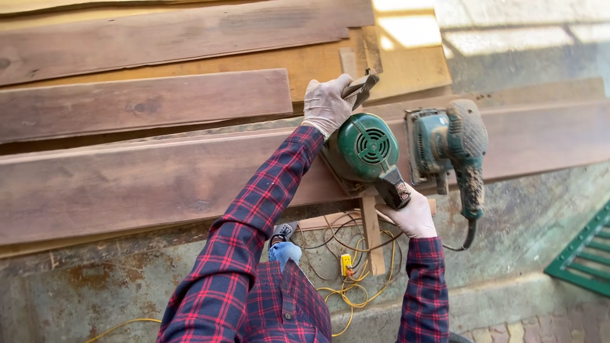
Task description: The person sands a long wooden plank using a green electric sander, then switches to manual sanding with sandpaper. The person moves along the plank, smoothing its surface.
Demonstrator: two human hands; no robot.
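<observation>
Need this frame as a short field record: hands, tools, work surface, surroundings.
left hand: gloved, gripping the front handle of the green power tool
right hand: gloved, holding the tool's rear handle
tool in hands: green round-bodied power tool, resting on the long plank
second tool: dusty teal sander, lying on the same plank, untouched
work surface: long reddish-brown plank
behind: more planks and plywood sheets
below: tangled yellow cable on concrete ground
clothing: red and navy plaid sleeves

Single head-worn view, steeply downward, close over the long plank [159, 184].
</observation>
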